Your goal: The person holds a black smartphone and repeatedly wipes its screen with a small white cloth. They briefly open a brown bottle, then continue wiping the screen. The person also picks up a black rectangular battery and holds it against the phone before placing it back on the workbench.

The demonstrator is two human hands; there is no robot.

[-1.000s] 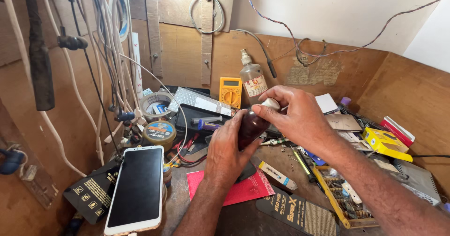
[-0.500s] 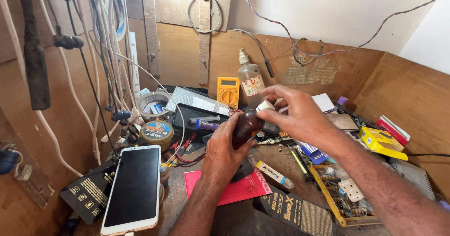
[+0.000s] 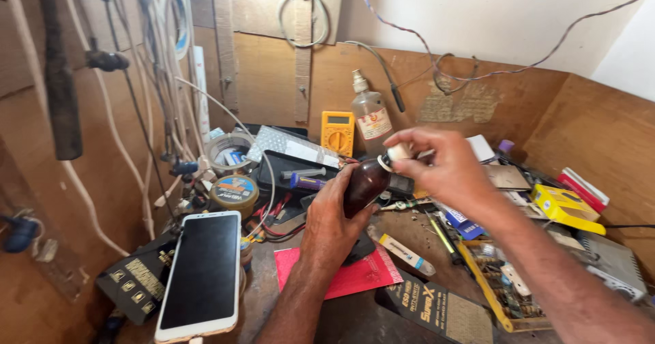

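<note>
Your cluttered wooden workbench (image 3: 409,235), boxed in by brown plywood walls, spreads beneath both your arms; white cables (image 3: 164,78) hang down its left wall. At the lower left a white-framed smartphone with a dark blank screen (image 3: 202,276) leans tilted over a black box with gold squares (image 3: 133,282); just right of it a red flat card (image 3: 355,272) lies under your left wrist. At the back stand a yellow handheld multimeter (image 3: 338,132) and, just beside it, a clear plastic squeeze bottle with a white nozzle (image 3: 370,115); a yellow cardboard box (image 3: 563,204) sits well off to the right.

Your left hand (image 3: 334,224) is wrapped tightly round the lower body of a small dark brown glass bottle (image 3: 365,183), holding it tilted above the middle of the bench, neck pointing up and right; your right hand (image 3: 443,170) is closed over its neck, fingers pinched on the small white cap (image 3: 397,153). Below the bottle a slim white tube with a yellow label (image 3: 406,254) lies on the bench.
</note>
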